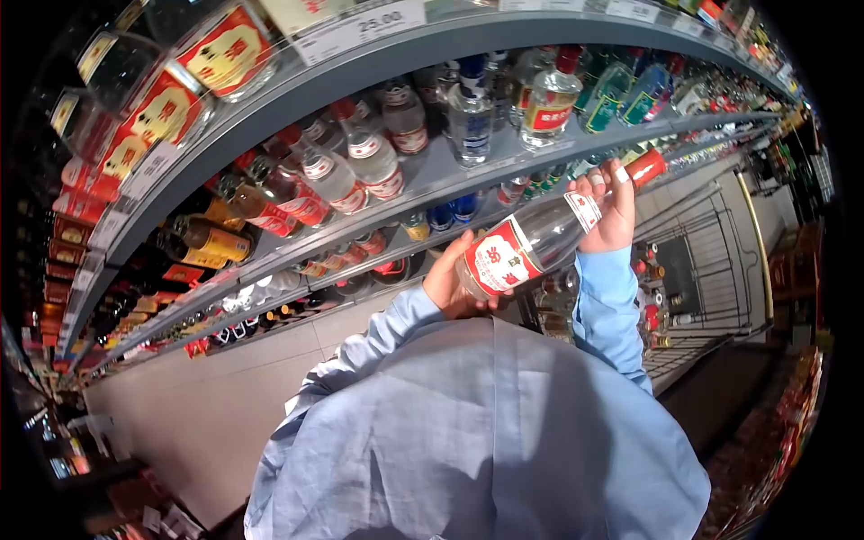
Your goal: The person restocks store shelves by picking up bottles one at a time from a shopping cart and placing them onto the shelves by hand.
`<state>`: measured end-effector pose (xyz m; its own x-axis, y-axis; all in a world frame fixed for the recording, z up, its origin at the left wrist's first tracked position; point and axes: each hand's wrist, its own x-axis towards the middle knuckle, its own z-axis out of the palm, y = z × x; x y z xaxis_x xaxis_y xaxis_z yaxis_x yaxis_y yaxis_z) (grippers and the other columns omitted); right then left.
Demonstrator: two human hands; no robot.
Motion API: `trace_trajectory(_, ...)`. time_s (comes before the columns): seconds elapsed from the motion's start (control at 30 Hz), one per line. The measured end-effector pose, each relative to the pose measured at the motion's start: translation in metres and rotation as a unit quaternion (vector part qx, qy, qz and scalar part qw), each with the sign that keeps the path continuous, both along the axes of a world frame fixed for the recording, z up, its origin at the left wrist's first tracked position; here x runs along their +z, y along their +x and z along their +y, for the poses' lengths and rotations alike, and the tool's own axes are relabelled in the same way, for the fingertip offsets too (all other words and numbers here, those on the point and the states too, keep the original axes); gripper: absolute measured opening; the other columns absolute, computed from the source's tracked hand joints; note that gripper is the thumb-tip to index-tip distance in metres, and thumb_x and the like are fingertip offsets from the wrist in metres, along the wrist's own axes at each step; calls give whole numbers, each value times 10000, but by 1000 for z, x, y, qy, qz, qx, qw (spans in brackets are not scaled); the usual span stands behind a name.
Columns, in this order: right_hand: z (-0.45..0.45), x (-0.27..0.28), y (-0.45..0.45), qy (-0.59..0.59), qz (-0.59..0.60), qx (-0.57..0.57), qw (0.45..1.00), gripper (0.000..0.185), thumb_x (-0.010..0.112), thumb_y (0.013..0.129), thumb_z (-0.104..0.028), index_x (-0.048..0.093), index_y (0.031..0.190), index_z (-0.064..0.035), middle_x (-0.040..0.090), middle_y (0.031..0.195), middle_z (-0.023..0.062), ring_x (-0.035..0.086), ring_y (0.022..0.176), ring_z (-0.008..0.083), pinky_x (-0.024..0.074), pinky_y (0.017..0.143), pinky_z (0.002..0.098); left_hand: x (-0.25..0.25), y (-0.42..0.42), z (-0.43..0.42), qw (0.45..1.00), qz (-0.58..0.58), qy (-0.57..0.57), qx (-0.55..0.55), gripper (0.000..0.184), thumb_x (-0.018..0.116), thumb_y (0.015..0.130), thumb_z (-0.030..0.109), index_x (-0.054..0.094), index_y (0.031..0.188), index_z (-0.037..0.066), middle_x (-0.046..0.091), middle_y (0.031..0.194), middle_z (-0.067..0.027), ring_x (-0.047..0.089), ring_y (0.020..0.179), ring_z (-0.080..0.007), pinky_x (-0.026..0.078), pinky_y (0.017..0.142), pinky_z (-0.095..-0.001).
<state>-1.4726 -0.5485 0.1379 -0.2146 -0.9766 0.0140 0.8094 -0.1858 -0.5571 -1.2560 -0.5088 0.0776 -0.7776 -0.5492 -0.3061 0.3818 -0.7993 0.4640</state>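
A clear glass liquor bottle [551,232] with a red cap and a red-and-white label lies tilted across both my hands, its neck toward the upper right. My left hand [447,276] is wrapped round the bottle's base, thumb along the label's edge. Around the neck, just below the cap, my right hand [610,211] is closed, with something white on its fingertips. The bottle is held in front of my chest, near the shelf. Part of its underside is hidden by my fingers.
Shelves [432,180] of bottles curve across the front, with price tags [360,29] on the upper edge. A wire shopping cart [711,270] with several bottles stands at the right. Tiled floor [207,405] shows at the lower left.
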Motion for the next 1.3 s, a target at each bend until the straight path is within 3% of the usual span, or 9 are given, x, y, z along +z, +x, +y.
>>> trace_trajectory(0.1,-7,2,27,67,-25,-20,997,197,557,839,-235,441,737,-112,406,587,-12,438,567,132,436,669,317,-9,21,0,997,63,35,40,685,274,830,635,376,1256,109,601,892,-243,617,574,-312,528,425,-308)
trace_trajectory(0.23,-10,-7,45,108,-34,-3,994,195,568,833,-225,444,740,-107,403,587,-11,446,575,136,450,662,315,2,38,15,991,31,31,126,696,350,829,607,344,1300,95,547,1112,-175,595,896,-366,563,638,-362)
trace_trajectory(0.4,-5,-8,66,140,-48,9,989,213,529,848,-218,420,698,-112,380,530,2,440,533,165,430,651,329,-14,45,29,984,-40,11,171,527,465,851,477,403,1251,140,586,1051,-88,617,876,-248,559,641,-311)
trace_trajectory(0.57,-3,-15,64,125,-54,36,990,232,526,849,-226,398,687,-119,384,545,-5,423,521,155,411,658,313,-8,43,37,977,-83,1,195,515,472,853,464,391,1259,159,583,1050,-46,613,868,-192,551,656,-295)
trace_trajectory(0.9,-15,-50,41,163,-52,111,979,216,560,827,-202,467,658,-105,522,621,35,518,630,177,464,719,343,-11,37,37,973,-124,-11,197,577,488,823,510,402,1248,129,600,1002,-80,629,816,-218,546,589,-250)
trace_trajectory(1.0,-18,-54,44,205,-39,79,975,221,562,816,-189,445,655,-93,493,631,42,504,619,177,471,705,345,-7,38,37,967,-159,-12,201,576,519,803,513,410,1232,145,591,1030,-45,611,871,-180,533,633,-267)
trace_trajectory(1.13,-23,-45,55,177,-60,72,980,187,548,811,-170,448,675,-91,468,600,31,481,593,172,453,670,342,12,38,34,948,-217,-20,233,554,520,803,512,420,1222,164,564,1081,-9,567,936,-132,503,678,-262)
trace_trajectory(1.23,-36,-27,64,166,-77,52,982,131,535,812,-142,463,724,-77,454,583,22,468,570,163,445,653,344,5,43,19,950,-181,-27,254,527,513,820,487,424,1220,156,555,1084,-5,557,946,-125,505,710,-263)
trace_trajectory(1.3,-45,-14,71,99,-45,36,993,105,531,813,-124,464,754,-69,452,571,22,467,550,159,447,645,339,5,45,5,949,-146,-38,277,488,494,848,447,421,1220,139,541,1103,-13,551,956,-137,512,746,-279)
